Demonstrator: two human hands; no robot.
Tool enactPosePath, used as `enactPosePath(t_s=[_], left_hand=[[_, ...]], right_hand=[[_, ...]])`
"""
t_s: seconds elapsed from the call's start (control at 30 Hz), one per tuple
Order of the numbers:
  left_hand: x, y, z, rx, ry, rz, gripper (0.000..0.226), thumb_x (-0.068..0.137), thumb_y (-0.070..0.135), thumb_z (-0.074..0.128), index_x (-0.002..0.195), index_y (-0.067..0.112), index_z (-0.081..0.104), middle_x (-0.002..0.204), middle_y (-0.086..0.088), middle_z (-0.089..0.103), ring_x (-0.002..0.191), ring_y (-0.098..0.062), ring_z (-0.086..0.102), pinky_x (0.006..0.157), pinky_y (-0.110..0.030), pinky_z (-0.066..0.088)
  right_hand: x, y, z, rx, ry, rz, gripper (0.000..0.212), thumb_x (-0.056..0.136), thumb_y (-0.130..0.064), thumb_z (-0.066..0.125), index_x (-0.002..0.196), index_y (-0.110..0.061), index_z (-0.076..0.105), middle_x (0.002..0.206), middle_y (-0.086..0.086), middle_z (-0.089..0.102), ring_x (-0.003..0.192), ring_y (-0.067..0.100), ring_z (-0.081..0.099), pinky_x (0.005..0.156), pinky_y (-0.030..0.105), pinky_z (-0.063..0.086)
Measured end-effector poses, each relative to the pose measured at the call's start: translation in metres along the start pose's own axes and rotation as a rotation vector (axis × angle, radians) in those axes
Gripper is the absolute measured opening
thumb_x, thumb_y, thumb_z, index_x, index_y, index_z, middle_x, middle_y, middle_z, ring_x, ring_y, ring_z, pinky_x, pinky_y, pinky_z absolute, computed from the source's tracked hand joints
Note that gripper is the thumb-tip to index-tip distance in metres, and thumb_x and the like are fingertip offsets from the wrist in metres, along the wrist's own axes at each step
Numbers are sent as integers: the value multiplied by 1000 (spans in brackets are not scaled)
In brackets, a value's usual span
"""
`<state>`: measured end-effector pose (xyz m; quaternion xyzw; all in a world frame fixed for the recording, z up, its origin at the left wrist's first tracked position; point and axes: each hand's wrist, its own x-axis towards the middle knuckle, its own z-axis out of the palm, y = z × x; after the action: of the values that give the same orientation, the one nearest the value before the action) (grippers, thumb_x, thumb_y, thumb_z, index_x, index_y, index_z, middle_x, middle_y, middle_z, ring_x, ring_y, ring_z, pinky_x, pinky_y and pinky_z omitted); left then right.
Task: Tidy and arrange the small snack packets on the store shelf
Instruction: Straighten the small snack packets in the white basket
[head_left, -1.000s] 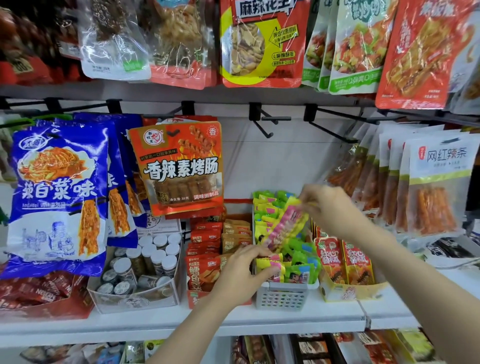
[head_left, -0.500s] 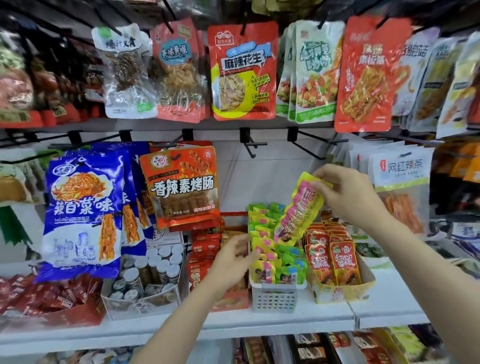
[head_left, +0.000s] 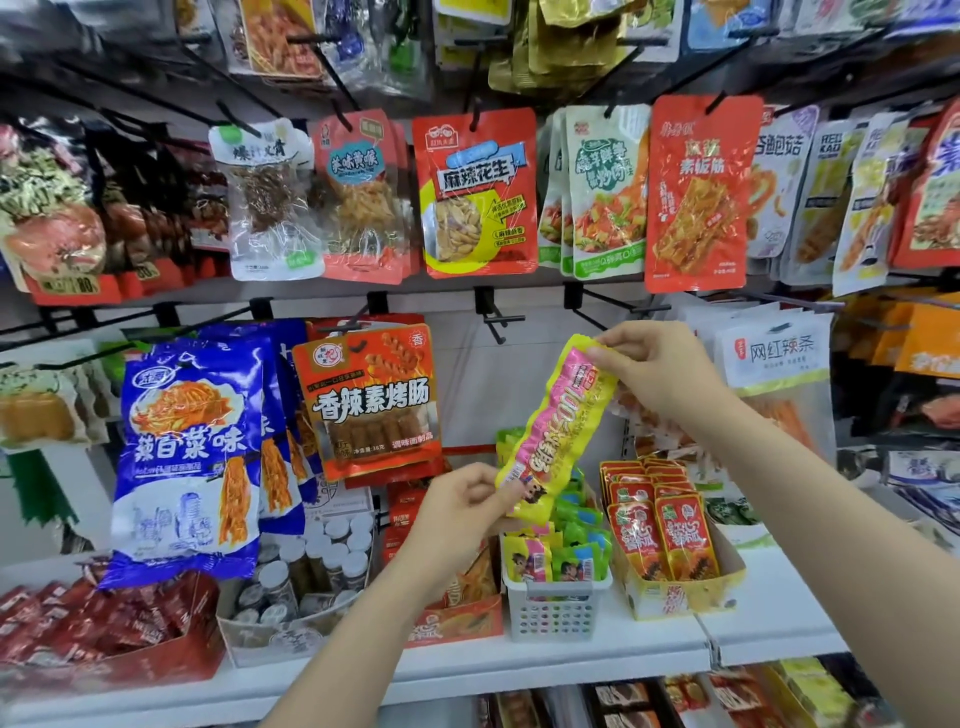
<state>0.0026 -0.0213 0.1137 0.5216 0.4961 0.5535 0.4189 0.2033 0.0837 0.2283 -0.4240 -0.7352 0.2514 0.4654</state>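
Note:
A long yellow and pink snack packet (head_left: 556, 431) hangs tilted in the air above a small white basket (head_left: 556, 613) full of yellow and green packets (head_left: 561, 558). My right hand (head_left: 660, 374) pinches the long packet's top end. My left hand (head_left: 462, 514) pinches its bottom end. Both hands hold it clear of the basket, in front of the white back wall.
A yellow carton of red packets (head_left: 660, 535) stands right of the basket. An open box of small jars (head_left: 306, 577) and a red carton (head_left: 452, 618) sit to the left. Blue bags (head_left: 187, 457) and an orange bag (head_left: 374, 405) hang from hooks above the white shelf (head_left: 519, 670).
My right hand lifted the long packet up out of the basket. My left hand left the basket's edge and took the packet's lower end. The camera tilted upward.

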Motion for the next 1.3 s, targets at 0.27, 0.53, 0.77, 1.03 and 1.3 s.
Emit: enactPosePath(t_s=[0.27,0.53,0.77,1.03,1.3], left_hand=[[-13,0,-10,-75,162,-25,30,77,31,72,78,4,59,58,-12,68,58,-25,72,58,-25,57],[-25,2,-13,-672,-82,-209,51,98,51,37,94,13,71,114,-15,69,100,-25,67,80,-38,55],[-29,15,-5,-1033,-310,-355,38,83,10,72,119,-3,68,108,-23,67,63,-17,61,53,-22,56],[-26,-2,6,-238,-32,8,46,89,0,67,128,24,63,121,4,71,113,-15,66,83,-20,54],[-27,-10,4,-301,-144,78,66,87,-13,62,140,25,50,134,-1,63,126,-21,58,97,-29,51]], right_hand=[[-4,1,3,-25,-24,79,19,87,-28,73,97,-12,73,75,0,74,49,1,64,45,8,43],[-15,1,14,366,-168,81,7,92,-14,65,96,-10,69,79,3,73,68,12,66,58,18,54],[-20,11,32,552,-182,39,11,94,-16,61,99,-13,70,107,12,71,98,19,67,84,31,57],[-28,24,35,544,-232,191,47,86,-18,72,130,-12,59,101,12,75,96,24,72,83,34,59],[-26,22,31,505,-200,179,32,86,-10,71,117,-3,66,95,12,76,90,23,74,74,26,59]])
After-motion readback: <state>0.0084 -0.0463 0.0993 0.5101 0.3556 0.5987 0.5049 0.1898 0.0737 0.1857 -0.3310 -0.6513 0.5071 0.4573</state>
